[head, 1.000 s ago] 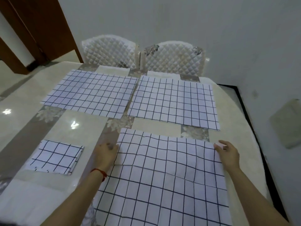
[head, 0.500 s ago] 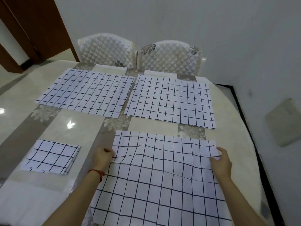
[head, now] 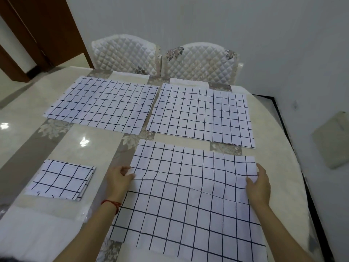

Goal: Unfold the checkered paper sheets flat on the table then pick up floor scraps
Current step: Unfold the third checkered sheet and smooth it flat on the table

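Glossy marble tabletop (head: pixel 90 152); two chairs (head: pixel 200 61) at far edge; two sheets (head: pixel 102 104) flat at back, side by side; near sheet (head: pixel 188 201) half-opened, creased across middle; folded sheet (head: pixel 62 179) left of it; left hand (head: pixel 118 179) and right hand (head: pixel 258 186) each pinch near sheet's side edges, grip light.

Two quilted white chairs (head: pixel 164 55) stand behind the glossy marble table (head: pixel 79 148), against a pale wall (head: pixel 226 19) beside a brown door (head: pixel 47 29).
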`<state>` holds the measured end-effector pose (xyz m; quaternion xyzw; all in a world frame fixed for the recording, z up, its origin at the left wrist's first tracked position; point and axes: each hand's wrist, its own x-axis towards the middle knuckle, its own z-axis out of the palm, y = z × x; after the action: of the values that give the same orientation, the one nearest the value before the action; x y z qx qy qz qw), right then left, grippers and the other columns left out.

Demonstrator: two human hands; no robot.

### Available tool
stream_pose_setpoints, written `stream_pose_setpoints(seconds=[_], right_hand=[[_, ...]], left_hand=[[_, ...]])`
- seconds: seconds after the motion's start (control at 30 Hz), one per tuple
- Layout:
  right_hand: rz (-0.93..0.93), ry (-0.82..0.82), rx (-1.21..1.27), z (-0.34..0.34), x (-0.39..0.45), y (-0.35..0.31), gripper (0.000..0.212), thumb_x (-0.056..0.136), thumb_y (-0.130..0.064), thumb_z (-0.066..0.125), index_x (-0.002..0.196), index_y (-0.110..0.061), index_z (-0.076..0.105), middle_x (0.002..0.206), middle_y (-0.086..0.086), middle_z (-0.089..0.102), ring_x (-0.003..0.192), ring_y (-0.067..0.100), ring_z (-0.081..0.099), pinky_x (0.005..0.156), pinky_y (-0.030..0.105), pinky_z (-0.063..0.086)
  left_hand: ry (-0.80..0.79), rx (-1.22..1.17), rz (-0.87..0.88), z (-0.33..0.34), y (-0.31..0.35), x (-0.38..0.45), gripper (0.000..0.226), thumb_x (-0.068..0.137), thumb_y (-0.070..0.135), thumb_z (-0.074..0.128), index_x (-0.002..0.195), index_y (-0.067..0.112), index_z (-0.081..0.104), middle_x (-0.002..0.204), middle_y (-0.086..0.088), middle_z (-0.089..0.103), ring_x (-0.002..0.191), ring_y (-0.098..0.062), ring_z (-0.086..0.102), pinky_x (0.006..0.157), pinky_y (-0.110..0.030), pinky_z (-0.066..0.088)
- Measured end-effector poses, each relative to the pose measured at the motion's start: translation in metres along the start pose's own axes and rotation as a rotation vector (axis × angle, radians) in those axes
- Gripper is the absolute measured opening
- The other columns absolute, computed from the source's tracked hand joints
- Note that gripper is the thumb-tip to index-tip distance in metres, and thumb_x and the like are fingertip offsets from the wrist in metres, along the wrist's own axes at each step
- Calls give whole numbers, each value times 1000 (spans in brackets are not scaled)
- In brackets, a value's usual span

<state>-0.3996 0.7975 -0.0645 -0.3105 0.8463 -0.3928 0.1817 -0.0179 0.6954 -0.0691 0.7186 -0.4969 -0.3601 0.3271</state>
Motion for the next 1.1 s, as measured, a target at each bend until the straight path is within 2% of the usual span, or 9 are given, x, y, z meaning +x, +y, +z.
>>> stream_pose_setpoints(seconds=[0.13, 0.33, 0.53, 0.63, 0.73, 0.87, 0.97, 1.03, 1.1], right_hand=[[-24, -24, -23, 0, 0, 3, 55, 89, 6, 46, 140, -14, 34, 136, 18, 43, 123, 31, 43, 103, 40, 35], [-39, -35, -64, -2, 2, 5, 55, 89, 6, 47, 139, -13, 35, 134, 20, 44, 118, 33, 46, 98, 37, 37], [-34, -45, -117, -1, -6, 6, 52, 91, -1, 49, 139, -14, 35, 136, 17, 43, 115, 34, 48, 93, 40, 40], [-51, 46, -294, 0, -12, 3, 53, 86, -6, 58, 136, -11, 40, 140, 20, 40, 120, 38, 43, 98, 48, 36], [-195, 104, -418, 7, -23, -9, 52, 85, -17, 63, 132, -9, 45, 148, 17, 32, 131, 38, 31, 106, 52, 24], [-494, -117, -416, 45, -58, -32, 48, 91, -26, 54, 137, -14, 42, 149, 10, 35, 140, 29, 27, 113, 44, 17], [-587, -358, -544, 73, -79, -34, 52, 97, -40, 34, 145, -25, 22, 157, 0, 16, 146, 19, 7, 117, 36, 1], [-563, -451, -636, 83, -86, -22, 55, 97, -47, 23, 147, -30, 9, 159, -3, 1, 146, 16, -6, 116, 36, -7], [-545, -478, -673, 84, -87, -15, 56, 96, -49, 18, 147, -31, 2, 158, -4, -7, 145, 15, -12, 116, 36, -12]], left_hand=[[34, 45, 74, -2, 1, -8, 21, 74, 0, 67, 94, 6, 63, 94, -11, 60, 86, -20, 54, 73, -29, 42], [31, 126, 79, -5, -1, -21, 22, 79, 3, 67, 100, 0, 61, 108, -21, 57, 89, -20, 51, 79, -30, 41], [-7, 110, 67, -11, -8, -29, 24, 77, 6, 70, 99, 0, 61, 106, -18, 55, 90, -23, 53, 78, -31, 42], [19, 157, 87, -11, -8, -34, 20, 78, 2, 68, 95, 2, 59, 99, -11, 49, 91, -29, 54, 74, -28, 39], [100, 402, 295, -4, 1, -40, 25, 77, 7, 70, 100, 2, 61, 108, -19, 56, 97, -33, 51, 78, -36, 45], [23, 584, 631, 39, 29, -60, 35, 74, 13, 75, 107, 7, 66, 123, -19, 61, 114, -41, 56, 91, -56, 47], [-184, 763, 660, 72, 34, -79, 50, 80, 39, 65, 125, 18, 56, 139, -9, 51, 129, -33, 46, 104, -57, 33], [-269, 880, 604, 79, 20, -85, 58, 90, 55, 36, 137, 22, 41, 149, -6, 36, 137, -29, 34, 116, -52, 7], [-298, 952, 582, 77, 3, -87, 66, 91, 60, 12, 139, 23, 39, 148, -6, 38, 135, -29, 37, 112, -46, -3]])
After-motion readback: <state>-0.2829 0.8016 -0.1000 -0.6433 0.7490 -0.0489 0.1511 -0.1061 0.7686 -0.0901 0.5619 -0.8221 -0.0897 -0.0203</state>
